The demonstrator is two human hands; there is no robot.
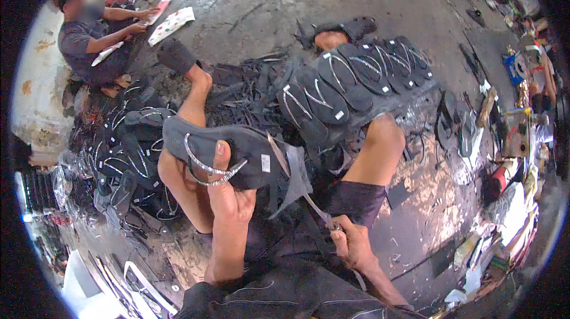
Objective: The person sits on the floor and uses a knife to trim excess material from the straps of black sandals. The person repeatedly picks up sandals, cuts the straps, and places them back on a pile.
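Note:
My left hand (pixel 228 200) grips a black flip-flop (pixel 222 147) with a glittering silver strap, the thumb passing up through the strap. A small white label sits on its footbed, near the heel. At the heel edge, a ragged grey offcut (pixel 298 173) hangs beside the sole; whether it is still attached I cannot tell. My right hand (pixel 351 243) is closed round the near end of a long narrow knife (pixel 317 209), which points up and left toward the offcut. The hand hides the handle, and the offcut partly covers the blade.
Finished-looking flip-flops (pixel 359 78) stand in a row on a dark block beyond my right knee. A heap of more flip-flops (pixel 127 155) lies at left. Dark scraps (pixel 237 84) litter the floor between my legs. Another person (pixel 89 37) sits at far left, handling flat pieces.

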